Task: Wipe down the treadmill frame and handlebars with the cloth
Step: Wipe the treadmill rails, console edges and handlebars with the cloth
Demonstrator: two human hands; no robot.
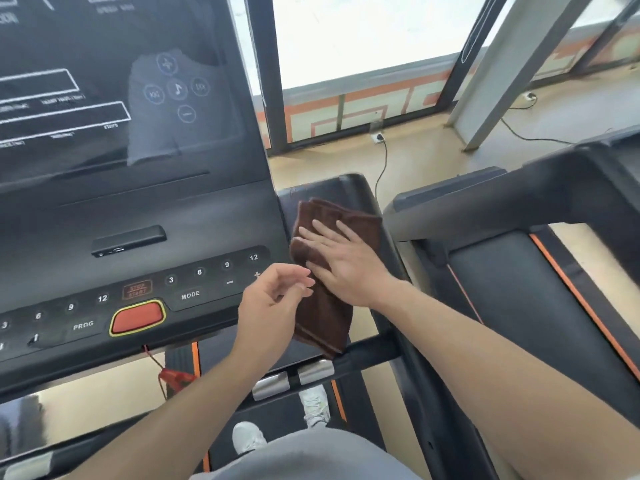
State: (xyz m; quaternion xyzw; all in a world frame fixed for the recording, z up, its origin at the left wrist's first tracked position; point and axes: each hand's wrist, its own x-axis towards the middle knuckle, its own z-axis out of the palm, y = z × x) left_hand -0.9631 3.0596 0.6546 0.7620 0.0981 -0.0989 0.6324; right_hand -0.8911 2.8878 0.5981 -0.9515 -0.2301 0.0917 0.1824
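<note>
Fingers of the right hand [341, 263] spread flat on the brown folded terry cloth [323, 271]; left hand [273, 299] perhaps loosely curled.

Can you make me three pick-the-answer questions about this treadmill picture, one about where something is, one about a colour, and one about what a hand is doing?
1. Where does the cloth lie?
A. on the floor
B. on the treadmill's right side rail
C. on the screen

2. What colour is the big button?
A. red
B. blue
C. green

3. What is the right hand doing?
A. pressing flat on the cloth
B. pushing a button
C. hanging at the side

Answers: 1 B, the cloth drapes over the rail beside the console. 2 A, it is red with a yellow rim. 3 A, its straight fingers lie spread on the cloth.
</note>
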